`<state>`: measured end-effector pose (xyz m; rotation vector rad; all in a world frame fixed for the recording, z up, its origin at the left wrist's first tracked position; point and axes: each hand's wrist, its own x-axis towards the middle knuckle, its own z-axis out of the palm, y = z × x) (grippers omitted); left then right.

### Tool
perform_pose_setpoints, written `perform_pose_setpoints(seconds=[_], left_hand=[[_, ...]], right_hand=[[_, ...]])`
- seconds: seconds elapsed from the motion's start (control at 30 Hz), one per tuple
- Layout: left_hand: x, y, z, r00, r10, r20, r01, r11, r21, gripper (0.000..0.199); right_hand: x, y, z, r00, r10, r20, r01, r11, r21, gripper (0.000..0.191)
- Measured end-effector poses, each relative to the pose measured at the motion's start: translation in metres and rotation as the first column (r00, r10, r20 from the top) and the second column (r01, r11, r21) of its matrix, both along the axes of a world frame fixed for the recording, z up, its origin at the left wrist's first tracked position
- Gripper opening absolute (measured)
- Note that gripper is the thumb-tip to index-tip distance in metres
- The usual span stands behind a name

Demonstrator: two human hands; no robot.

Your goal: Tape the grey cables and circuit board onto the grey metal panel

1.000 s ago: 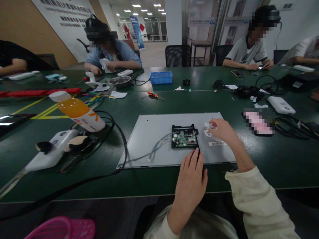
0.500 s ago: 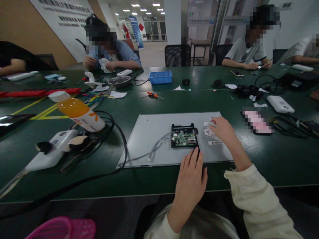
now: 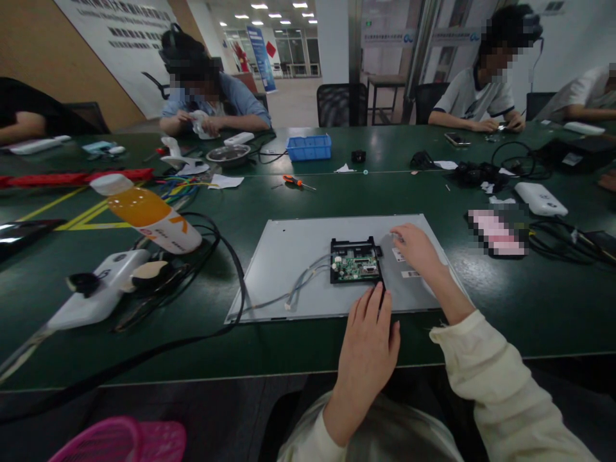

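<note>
A flat grey panel (image 3: 298, 250) lies on the green table. On it sits a black frame with a green circuit board (image 3: 357, 266), and thin grey cables (image 3: 303, 280) run from it to the left. My left hand (image 3: 369, 337) rests at the panel's front edge, fingers extended, fingertips by the frame's lower right corner. Over the panel's right part, near the white labels (image 3: 410, 274), is my right hand (image 3: 418, 249). Its thumb and fingertips are drawn together; anything between them is too small to make out.
An orange drink bottle (image 3: 149, 215) leans over cables and a white power strip (image 3: 103, 289) at left. Beyond the panel are a screwdriver (image 3: 298, 183) and a blue basket (image 3: 308, 147). A phone (image 3: 495, 232) lies right. People sit across the table.
My right hand has moved a little to the left over the panel, toward the circuit board. My left hand has stayed in place.
</note>
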<state>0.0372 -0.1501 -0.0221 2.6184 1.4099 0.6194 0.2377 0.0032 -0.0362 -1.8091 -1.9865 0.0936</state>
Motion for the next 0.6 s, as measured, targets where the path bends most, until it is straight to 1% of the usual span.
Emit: perform_pose_setpoints(seconds=[0.17, 0.43, 0.5, 0.6], left_hand=[[0.000, 0.000, 0.000, 1.000, -0.003, -0.001, 0.003, 1.000, -0.001, 0.046], [0.000, -0.001, 0.000, 1.000, 0.003, -0.004, -0.003, 1.000, -0.016, 0.046], [0.000, -0.001, 0.000, 1.000, 0.006, -0.010, -0.006, 1.000, -0.022, 0.047], [0.000, -0.001, 0.001, 1.000, 0.003, -0.011, -0.003, 1.000, -0.021, 0.046]], right_hand=[[0.002, -0.001, 0.003, 0.999, -0.033, 0.011, 0.033, 0.999, -0.001, 0.031], [0.004, -0.006, 0.014, 0.987, -0.146, 0.065, 0.146, 0.989, 0.005, 0.038], [0.004, -0.007, 0.015, 0.989, -0.134, 0.058, 0.134, 0.991, 0.005, 0.038], [0.005, -0.008, 0.016, 0.995, -0.097, 0.002, 0.097, 0.995, 0.009, 0.037]])
